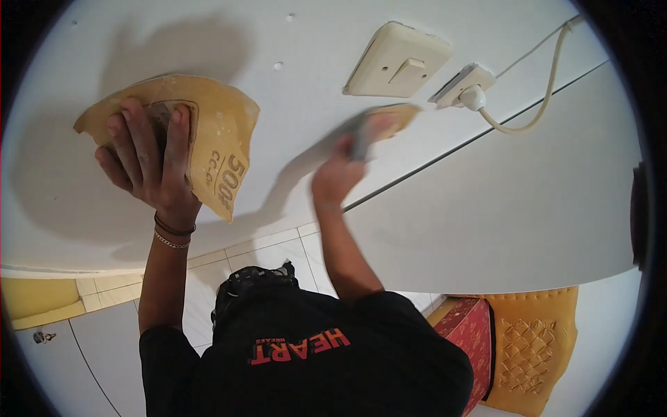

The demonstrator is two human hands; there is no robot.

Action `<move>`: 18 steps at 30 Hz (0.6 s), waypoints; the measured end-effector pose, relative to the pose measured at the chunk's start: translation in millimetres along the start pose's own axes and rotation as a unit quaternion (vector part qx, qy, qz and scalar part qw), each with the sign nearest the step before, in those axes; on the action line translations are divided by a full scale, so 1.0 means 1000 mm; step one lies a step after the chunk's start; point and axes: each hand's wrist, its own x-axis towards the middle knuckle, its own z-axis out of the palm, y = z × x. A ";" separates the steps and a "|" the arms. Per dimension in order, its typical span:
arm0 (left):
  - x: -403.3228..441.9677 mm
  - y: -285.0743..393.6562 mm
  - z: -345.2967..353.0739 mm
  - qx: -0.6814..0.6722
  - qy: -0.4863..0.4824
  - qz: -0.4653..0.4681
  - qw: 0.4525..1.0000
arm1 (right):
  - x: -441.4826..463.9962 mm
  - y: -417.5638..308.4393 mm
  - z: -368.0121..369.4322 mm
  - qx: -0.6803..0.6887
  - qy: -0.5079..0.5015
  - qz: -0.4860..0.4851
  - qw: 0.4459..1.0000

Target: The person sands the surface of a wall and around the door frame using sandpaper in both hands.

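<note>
My left hand [149,153] is raised at the left, its fingers bent over a curved yellow sheet of sandpaper [222,132] printed with "500". A darker patch shows under the fingers, and my thumb is hidden. My right hand [340,170] is near the wall just below the light switch [399,61]. It is closed around something smeared by motion: a grey part sits at the fingers and a yellowish sheet-like part reaches toward the socket. I cannot make out its kind. Both arms stretch up from a black T-shirt [299,347].
A plug [472,97] sits in a wall socket, with a cream cable [535,125] looping from it. The white wall [292,28] has a few small pale spots. A grey panel [500,194] stands at the right. Behind are floor tiles [274,257] and a padded yellow headboard [531,347].
</note>
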 end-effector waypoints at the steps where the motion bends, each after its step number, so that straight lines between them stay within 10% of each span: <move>1: -0.001 0.000 0.000 0.003 -0.002 0.001 1.000 | -0.015 -0.009 0.000 -0.036 -0.060 -0.143 0.987; 3: -0.002 0.001 0.002 -0.005 0.004 0.003 1.000 | -0.046 0.010 -0.009 -0.037 -0.170 -0.163 0.971; 9: -0.004 0.001 0.002 -0.003 0.014 0.007 1.000 | 0.031 0.032 -0.034 0.194 -0.027 0.194 0.961; 13: -0.004 0.005 0.002 -0.019 0.018 -0.017 1.000 | -0.017 0.001 0.000 -0.038 -0.083 -0.152 0.984; 17: -0.006 0.001 0.003 -0.014 0.019 -0.020 1.000 | -0.029 0.054 -0.025 -0.091 -0.074 -0.072 0.990; 18: -0.007 0.001 0.002 -0.010 0.013 -0.017 1.000 | -0.011 0.074 -0.031 0.032 -0.009 0.104 0.994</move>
